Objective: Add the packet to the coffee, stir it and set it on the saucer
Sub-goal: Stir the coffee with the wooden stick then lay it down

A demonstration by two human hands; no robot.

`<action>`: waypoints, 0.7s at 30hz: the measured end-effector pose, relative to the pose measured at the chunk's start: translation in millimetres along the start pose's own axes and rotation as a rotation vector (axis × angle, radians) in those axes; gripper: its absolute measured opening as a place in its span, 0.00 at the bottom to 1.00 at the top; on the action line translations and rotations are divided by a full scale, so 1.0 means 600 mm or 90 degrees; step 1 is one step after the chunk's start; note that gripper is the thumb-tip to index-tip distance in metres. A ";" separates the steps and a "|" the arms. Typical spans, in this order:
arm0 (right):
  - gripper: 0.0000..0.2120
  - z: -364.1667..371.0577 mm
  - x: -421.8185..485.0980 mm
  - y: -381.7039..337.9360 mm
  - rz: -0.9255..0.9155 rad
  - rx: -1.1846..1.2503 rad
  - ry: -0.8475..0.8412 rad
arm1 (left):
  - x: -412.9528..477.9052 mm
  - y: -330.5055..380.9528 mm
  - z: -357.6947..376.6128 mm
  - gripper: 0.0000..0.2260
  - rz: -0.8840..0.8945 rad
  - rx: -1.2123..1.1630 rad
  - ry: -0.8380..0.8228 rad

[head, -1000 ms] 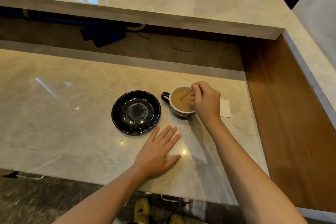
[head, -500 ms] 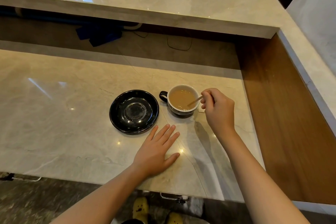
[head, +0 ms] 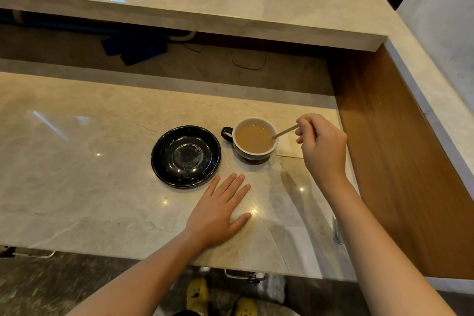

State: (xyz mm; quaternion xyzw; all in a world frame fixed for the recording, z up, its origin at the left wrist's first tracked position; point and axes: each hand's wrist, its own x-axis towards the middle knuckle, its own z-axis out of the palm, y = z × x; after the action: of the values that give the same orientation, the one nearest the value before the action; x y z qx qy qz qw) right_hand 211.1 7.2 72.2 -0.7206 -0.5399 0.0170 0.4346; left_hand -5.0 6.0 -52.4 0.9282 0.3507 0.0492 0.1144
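A dark cup (head: 252, 155) with a white inside holds milky coffee and stands on the marble counter (head: 89, 161), its handle pointing left. Left of it lies an empty black saucer (head: 164, 169), apart from the cup. My right hand (head: 322, 147) hovers to the right of the cup, pinching a thin wooden stir stick (head: 285, 132) whose lower tip rests at the cup's right rim. A pale packet (head: 288, 147) lies flat on the counter right of the cup, partly under my hand. Spread flat on the counter, my left hand (head: 220, 210) rests below the saucer and cup.
A raised marble shelf (head: 230, 2) runs along the back. A wooden side panel (head: 392, 161) borders the counter on the right. Blue items (head: 133, 47) and a black cable (head: 247, 60) lie in the recess behind the counter. Feet in yellow slippers (head: 197, 295) show below the front edge.
My right hand has drawn back to the right from over the cup, pulling the stick out until only its tip is at the rim. The left hand has stayed flat.
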 end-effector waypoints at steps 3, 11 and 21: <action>0.10 -0.004 0.002 -0.006 -0.010 -0.002 0.012 | 0.000 0.000 -0.001 0.29 -0.001 0.005 0.002; 0.10 -0.005 0.003 -0.012 0.011 0.012 -0.004 | 0.000 0.001 -0.001 0.29 -0.003 0.004 -0.007; 0.09 -0.053 -0.036 0.032 0.259 0.197 0.115 | 0.000 0.000 -0.001 0.29 -0.001 -0.003 -0.008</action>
State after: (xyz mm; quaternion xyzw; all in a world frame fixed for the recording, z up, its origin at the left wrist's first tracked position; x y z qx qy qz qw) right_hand 232.4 -30.0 70.1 -0.7380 -0.3342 0.1220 0.5734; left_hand -5.1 6.0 -51.7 0.9280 0.3504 0.0442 0.1188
